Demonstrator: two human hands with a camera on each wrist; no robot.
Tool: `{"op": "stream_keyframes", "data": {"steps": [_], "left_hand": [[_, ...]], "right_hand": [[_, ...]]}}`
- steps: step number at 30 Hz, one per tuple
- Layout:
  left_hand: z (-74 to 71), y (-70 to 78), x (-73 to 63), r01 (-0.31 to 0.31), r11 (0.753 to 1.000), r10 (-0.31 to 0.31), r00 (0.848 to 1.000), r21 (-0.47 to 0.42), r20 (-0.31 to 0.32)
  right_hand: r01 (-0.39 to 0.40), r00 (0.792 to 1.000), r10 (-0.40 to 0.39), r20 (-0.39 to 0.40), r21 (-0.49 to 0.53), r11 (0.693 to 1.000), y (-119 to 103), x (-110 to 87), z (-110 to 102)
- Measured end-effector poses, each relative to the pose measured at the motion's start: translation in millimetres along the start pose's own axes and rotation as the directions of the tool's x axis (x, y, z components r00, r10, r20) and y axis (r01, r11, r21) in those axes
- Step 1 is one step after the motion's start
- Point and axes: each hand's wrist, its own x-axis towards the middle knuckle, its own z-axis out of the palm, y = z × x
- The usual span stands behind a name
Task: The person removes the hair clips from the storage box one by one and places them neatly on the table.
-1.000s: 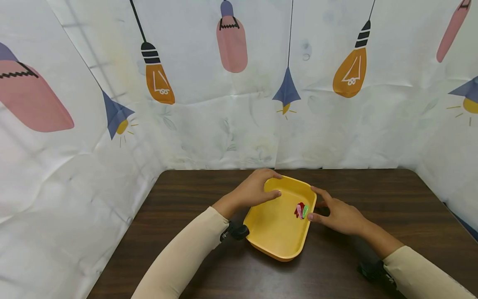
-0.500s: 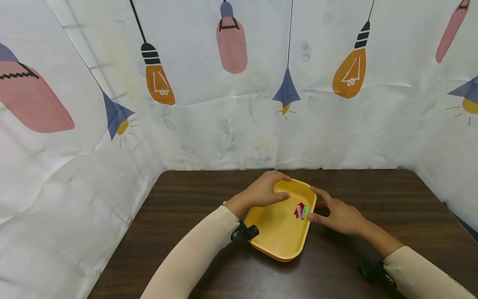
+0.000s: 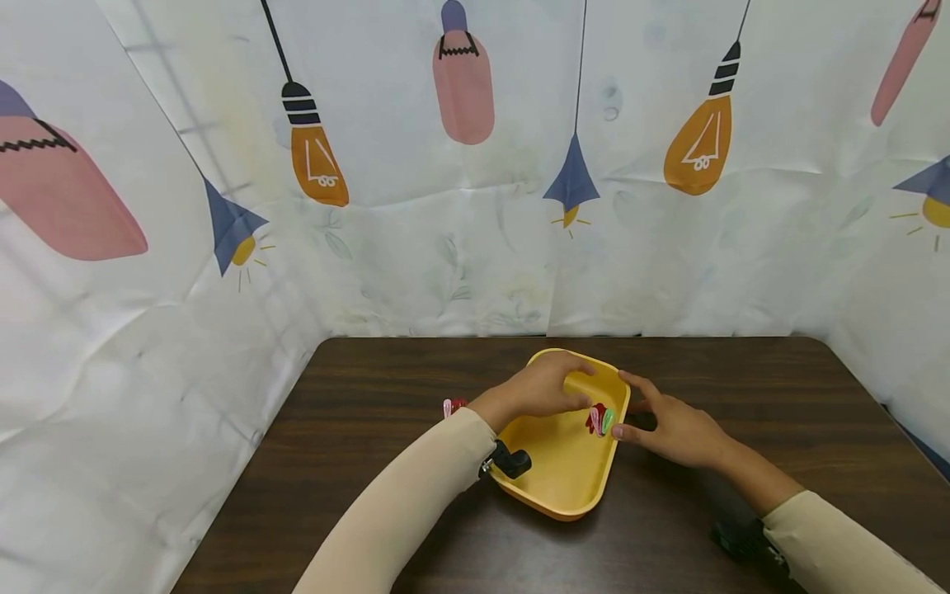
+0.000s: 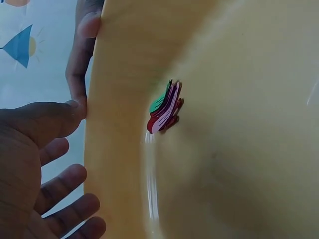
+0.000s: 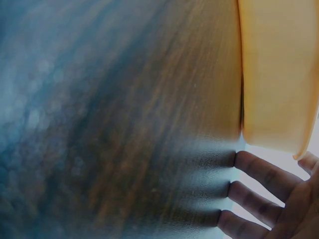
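Note:
A yellow tray [image 3: 557,478] stands on the dark wooden table. Near its right wall lies a small bunch of flat, teardrop-shaped pieces [image 3: 599,419] in red, pink and green, resembling snap hair clips. My left hand [image 3: 545,384] reaches over the tray with thumb and fingers apart, its thumb tip close to the bunch. Between its fingers in the left wrist view nothing is held. My right hand [image 3: 675,429] rests at the tray's right side, its thumb and index finger touching the rim. In the right wrist view, its other fingers [image 5: 249,196] are extended down at the table.
A second small red and pink bunch [image 3: 454,406] lies on the table [image 3: 371,429] left of the tray, partly hidden by the left sleeve. A white curtain [image 3: 475,247] printed with lamps hangs behind and beside the table.
My left hand has moved right across the tray toward the coloured bunch. The bunch on the table left of the tray has come into view behind the forearm. My right hand stays put.

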Motion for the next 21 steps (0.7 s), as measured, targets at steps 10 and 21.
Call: {"op": "stream_keyframes", "data": {"steps": [10,21], "left_hand": [[10.1,4.2,10.8,-0.046,0.997,0.043,0.998,0.06,0.052],[20.3,5.7,16.0,0.018,0.999,-0.021,0.994,0.029,0.111]], "right_hand": [[0.002,1.0,-0.002,-0.005,-0.006,1.0,0,0.0,0],[0.0,1.0,0.0,0.002,-0.003,1.0,0,0.1,0]]}}
